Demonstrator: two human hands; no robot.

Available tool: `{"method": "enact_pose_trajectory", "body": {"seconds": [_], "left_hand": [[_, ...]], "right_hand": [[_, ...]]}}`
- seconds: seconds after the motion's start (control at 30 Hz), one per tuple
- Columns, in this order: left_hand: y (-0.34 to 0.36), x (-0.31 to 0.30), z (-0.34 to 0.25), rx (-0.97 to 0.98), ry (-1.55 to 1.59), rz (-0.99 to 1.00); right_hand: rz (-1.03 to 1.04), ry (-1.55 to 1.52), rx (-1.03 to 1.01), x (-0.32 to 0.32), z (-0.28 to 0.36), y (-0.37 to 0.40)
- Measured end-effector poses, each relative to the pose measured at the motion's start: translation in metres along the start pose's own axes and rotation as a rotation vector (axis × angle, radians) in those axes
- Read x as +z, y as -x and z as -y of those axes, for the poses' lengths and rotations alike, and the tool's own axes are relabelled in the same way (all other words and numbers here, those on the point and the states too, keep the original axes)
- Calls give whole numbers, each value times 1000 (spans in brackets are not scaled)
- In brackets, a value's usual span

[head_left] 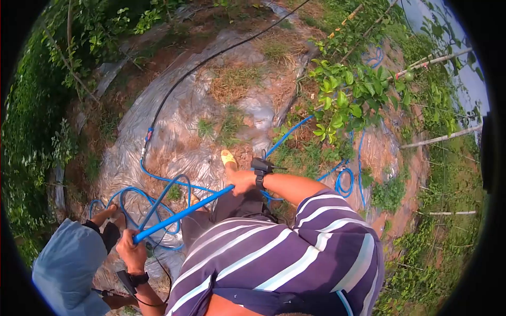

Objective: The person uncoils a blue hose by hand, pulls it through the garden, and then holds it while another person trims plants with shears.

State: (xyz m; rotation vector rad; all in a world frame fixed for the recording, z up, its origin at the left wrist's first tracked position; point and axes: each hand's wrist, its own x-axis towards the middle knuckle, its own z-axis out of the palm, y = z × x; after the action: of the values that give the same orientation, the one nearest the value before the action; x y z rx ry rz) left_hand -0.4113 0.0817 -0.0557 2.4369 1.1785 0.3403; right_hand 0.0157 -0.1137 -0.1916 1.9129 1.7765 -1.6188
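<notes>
A straight blue pipe [182,214] runs diagonally in front of my striped shirt. My left hand [132,252], low on the left, is closed around the pipe's lower end. Near the centre, my right hand [242,182] grips its upper end, with the fingers partly hidden from above. Both wrists wear dark bands with small devices. Beneath and beside the pipe, loops of thinner blue hose [124,200] lie on the silvery ground sheet [179,113]. A yellow shoe [227,156] shows just above my right hand.
Another person in a blue-grey covering [71,268] is close at the lower left. A black hose [182,79] joins the blue hose at a fitting [148,135]. Leafy vines [342,95] and poles [443,138] stand on the right; more blue coils [344,183] lie near them.
</notes>
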Motion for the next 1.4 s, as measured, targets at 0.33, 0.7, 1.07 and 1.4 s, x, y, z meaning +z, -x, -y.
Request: {"method": "enact_pose_trajectory", "body": {"seconds": [0.33,0.7,1.07,1.4], "left_hand": [[25,52,149,-444,-246,66],[-32,80,-116,405,112,409],[17,-95,52,-215,-223,-277],[22,35,130,-317,-274,221]], "right_hand": [[-70,126,575,24,-106,115],[-72,-206,-261,-23,193,43],[-2,73,115,7,-43,10],[-74,54,392,43,-10,59]]}}
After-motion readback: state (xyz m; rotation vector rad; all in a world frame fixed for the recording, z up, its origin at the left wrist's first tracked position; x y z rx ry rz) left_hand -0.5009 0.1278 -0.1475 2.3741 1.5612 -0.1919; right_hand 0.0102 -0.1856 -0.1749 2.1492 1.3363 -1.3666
